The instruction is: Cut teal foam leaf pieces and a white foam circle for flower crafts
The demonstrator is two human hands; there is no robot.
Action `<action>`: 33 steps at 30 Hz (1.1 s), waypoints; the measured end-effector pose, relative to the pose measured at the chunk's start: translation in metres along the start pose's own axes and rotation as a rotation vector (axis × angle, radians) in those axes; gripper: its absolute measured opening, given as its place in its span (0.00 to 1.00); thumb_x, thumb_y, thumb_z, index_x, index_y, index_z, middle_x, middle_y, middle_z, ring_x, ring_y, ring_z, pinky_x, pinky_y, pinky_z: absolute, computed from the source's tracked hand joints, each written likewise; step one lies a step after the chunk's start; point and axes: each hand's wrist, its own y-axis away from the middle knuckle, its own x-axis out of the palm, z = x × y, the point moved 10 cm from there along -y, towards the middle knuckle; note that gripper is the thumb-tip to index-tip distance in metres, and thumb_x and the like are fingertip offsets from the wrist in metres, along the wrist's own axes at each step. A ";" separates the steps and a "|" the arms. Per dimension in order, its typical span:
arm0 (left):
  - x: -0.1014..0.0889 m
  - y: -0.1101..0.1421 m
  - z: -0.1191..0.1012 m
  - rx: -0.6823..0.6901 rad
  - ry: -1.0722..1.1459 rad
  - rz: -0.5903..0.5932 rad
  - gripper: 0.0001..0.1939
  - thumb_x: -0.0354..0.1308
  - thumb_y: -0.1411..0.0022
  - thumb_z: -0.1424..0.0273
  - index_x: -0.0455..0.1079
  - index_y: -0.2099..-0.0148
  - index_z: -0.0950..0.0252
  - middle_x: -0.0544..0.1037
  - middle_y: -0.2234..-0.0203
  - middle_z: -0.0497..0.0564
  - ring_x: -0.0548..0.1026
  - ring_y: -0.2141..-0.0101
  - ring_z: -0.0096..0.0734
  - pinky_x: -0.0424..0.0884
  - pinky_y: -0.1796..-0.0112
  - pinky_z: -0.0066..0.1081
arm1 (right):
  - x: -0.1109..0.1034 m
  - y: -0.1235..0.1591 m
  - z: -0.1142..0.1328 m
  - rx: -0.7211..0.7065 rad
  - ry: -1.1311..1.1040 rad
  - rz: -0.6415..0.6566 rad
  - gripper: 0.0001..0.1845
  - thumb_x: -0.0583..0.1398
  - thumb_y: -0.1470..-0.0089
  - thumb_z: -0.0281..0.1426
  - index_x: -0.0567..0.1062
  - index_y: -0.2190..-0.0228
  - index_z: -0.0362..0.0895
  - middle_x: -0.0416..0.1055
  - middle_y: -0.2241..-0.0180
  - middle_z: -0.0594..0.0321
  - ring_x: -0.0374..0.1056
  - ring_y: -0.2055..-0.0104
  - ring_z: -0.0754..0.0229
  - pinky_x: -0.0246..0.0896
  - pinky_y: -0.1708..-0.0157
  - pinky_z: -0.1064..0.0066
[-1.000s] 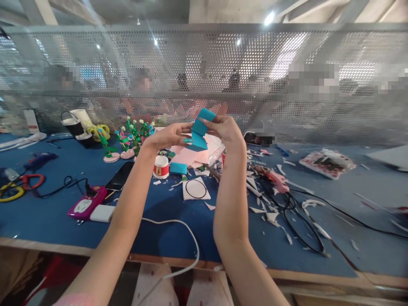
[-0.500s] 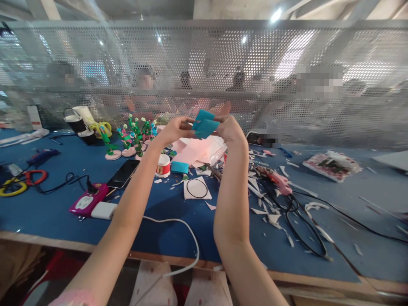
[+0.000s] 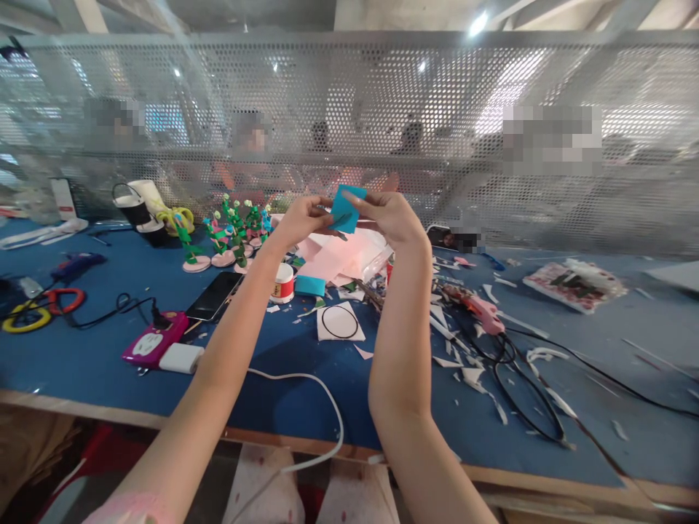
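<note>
Hands [image 3: 400, 220] partly hide the blue piece [image 3: 346, 209] between them.

Craft workshop: scrap-strewn blue bench [image 3: 295, 407], glue gun [image 3: 480, 311], scissors [image 3: 26, 317].

text: none legible | red-and-white tub [image 3: 283, 284]: label marks too small to read

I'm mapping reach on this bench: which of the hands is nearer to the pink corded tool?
Right. The right hand is raised to the left of the pink corded tool, holding the blue piece; the left hand, also on the blue piece, is farther left.
</note>
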 end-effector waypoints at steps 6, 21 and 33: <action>0.010 0.003 -0.006 0.025 -0.011 0.043 0.25 0.67 0.53 0.72 0.65 0.53 0.73 0.78 0.68 0.57 0.79 0.70 0.36 0.76 0.61 0.41 | -0.009 -0.003 -0.002 -0.034 0.014 -0.124 0.12 0.68 0.63 0.34 0.76 0.75 0.39 0.74 0.76 0.63 0.73 0.71 0.61 0.71 0.64 0.65; -0.003 -0.005 -0.001 0.027 -0.067 -0.033 0.15 0.61 0.47 0.75 0.66 0.56 0.69 0.75 0.75 0.47 0.76 0.74 0.25 0.76 0.65 0.32 | -0.025 -0.001 0.035 -0.087 0.392 -0.010 0.15 0.65 0.56 0.39 0.71 0.80 0.40 0.67 0.84 0.66 0.65 0.81 0.69 0.63 0.81 0.78; 0.064 0.009 0.019 -0.066 -0.295 0.418 0.12 0.64 0.53 0.76 0.75 0.63 0.70 0.77 0.78 0.49 0.75 0.75 0.27 0.74 0.68 0.31 | -0.026 0.082 -0.044 0.222 0.438 0.260 0.21 0.63 0.55 0.45 0.64 0.83 0.43 0.61 0.90 0.69 0.53 0.89 0.71 0.46 0.89 0.78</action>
